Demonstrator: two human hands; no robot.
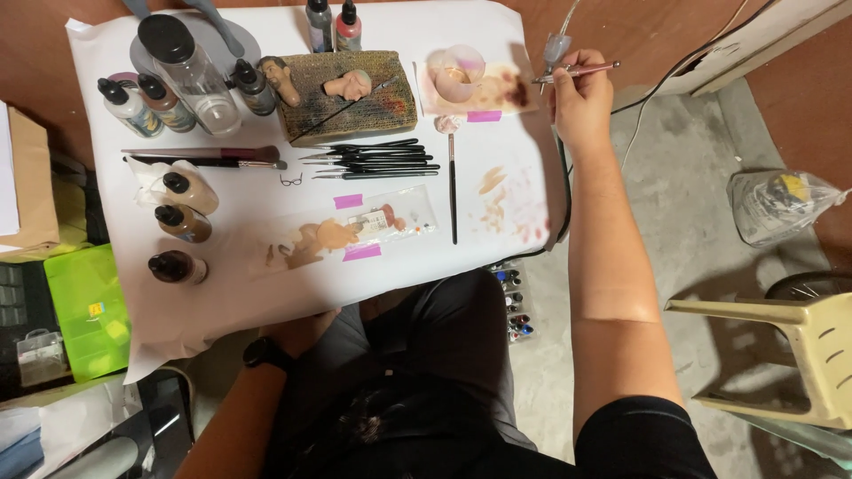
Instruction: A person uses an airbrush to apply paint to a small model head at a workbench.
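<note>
At the far right edge of a paper-covered table, the right hand is closed around a pink airbrush, held level with its tip pointing left toward a small clear cup on a stained paper scrap. The left hand is hidden under the table edge, only its watch showing, so its grip cannot be told. It looks like a pause in painting the small heads on the block; spraying them would call for a steady aim.

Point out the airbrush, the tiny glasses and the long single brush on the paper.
airbrush [577, 70], head view, mid barrel.
glasses [291, 180], head view, bridge.
brush [453, 191], head view, mid handle.
</note>
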